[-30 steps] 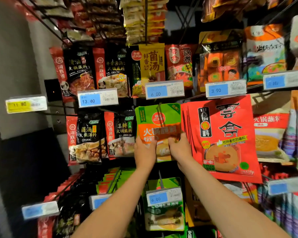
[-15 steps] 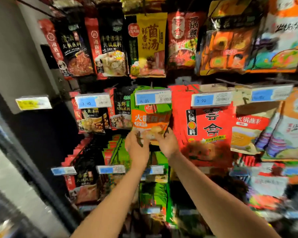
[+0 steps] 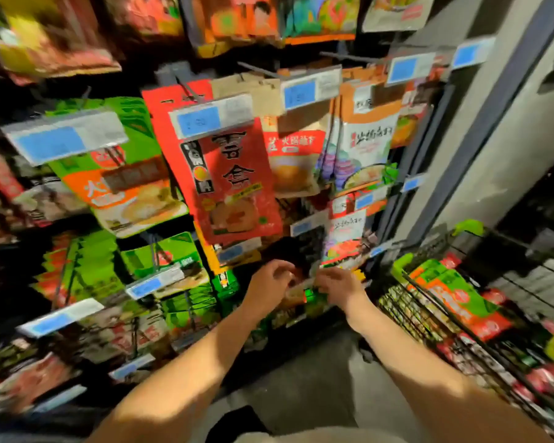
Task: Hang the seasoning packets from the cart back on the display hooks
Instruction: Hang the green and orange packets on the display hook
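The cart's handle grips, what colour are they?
Bright green: the cart's handle grips show best in the head view, at right.

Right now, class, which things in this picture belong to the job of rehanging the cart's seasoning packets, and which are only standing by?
Part of the job:
- cart at the right
- green and orange packets in the cart
- left hand and right hand, low before the display
- green and orange packets on their hook

Only standing by:
- red packets
- blue price tags
- grey wall
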Tool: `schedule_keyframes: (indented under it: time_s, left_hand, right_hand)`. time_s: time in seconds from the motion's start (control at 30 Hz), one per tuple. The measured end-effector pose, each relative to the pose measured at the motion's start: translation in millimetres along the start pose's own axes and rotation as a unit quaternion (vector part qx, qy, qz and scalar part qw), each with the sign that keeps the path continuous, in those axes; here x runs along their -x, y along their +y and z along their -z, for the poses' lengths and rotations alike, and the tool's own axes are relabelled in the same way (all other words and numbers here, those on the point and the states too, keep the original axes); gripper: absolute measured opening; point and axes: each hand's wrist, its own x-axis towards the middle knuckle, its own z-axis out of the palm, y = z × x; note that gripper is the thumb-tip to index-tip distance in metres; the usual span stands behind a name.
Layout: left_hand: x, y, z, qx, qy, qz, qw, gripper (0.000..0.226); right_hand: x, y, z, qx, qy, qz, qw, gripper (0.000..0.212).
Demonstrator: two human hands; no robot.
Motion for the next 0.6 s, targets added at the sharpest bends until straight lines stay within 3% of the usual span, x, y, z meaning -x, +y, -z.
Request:
schedule_keyframes:
  time_s: [0.17, 0.27, 0.33, 0.47, 0.6]
  left_hand:
    - [-36.0, 1.2, -63.8, 0.027, -0.137, -0.015, 0.990, 0.020]
    - [-56.4, -2.1, -107.0, -0.013, -0.182, -0.091, 0.979, 0.017]
    - [-61.9, 10.7, -139.4, -0.002, -0.253, -0.066, 0.965, 0.020]
    - [-74.4, 43.3, -203.8, 0.006, -0.306, -0.046, 0.951, 0.038]
    - [-96.5, 71.9, -276.4, -0.006, -0.344, -0.038, 0.938, 0.026]
  right_hand:
    - [18.9, 40.3, 45.6, -0.082, 0.130, -0.097, 0.983, 0.025]
    - [29.2, 58.8, 77.8, -0.113, 0.210, -0.152, 0.959, 0.028]
    - [35.2, 74.0, 103.0, -0.119, 0.240, -0.185, 0.946, 0.030]
    - [26.4, 107.5, 154.4, -0.128, 0.301, -0.205, 0.923, 0.027]
    - [-7.5, 143.0, 212.7, -0.164, 0.321, -0.217, 0.907, 0.018]
